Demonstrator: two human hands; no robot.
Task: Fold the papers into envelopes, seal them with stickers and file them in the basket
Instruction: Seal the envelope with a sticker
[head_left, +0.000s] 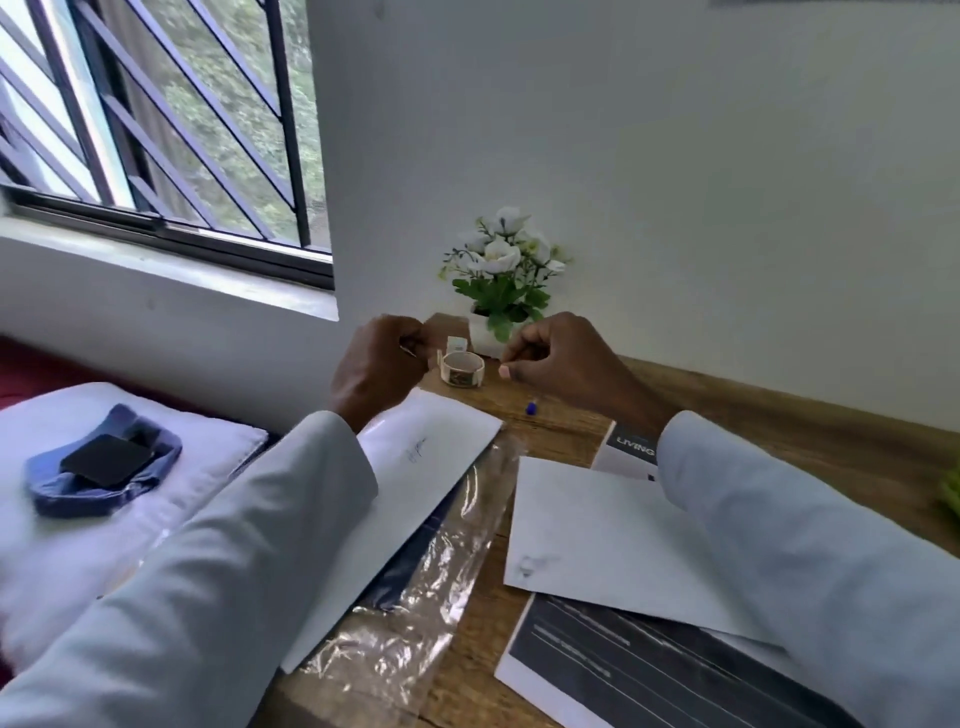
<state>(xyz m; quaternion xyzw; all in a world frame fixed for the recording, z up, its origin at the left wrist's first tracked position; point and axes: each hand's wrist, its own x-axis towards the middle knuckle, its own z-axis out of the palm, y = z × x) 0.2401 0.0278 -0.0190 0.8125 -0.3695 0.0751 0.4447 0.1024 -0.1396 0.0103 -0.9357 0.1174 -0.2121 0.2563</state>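
My left hand (379, 364) is raised above the desk's far end with its fingers curled, pinching a small pale sticker (410, 347) at its fingertips. My right hand (556, 356) hovers level with it, its fingers curled and thumb pressed to the fingertips; I see nothing between them. Between the hands a sticker roll (462, 369) sits on the wooden desk (779, 410), a loose tab standing up from it. One white paper (431, 467) lies partly under my left sleeve. A second white paper (597, 530) lies flat under my right forearm. No basket is in view.
A crinkled clear plastic sleeve (441, 571) lies between the papers. A dark printed booklet (623, 670) sits at the front, a book (631, 452) behind the right paper. A potted plant (504, 275) stands against the wall, a small blue object (531, 408) near it. A pillow (156, 519) carrying a blue cloth is at left.
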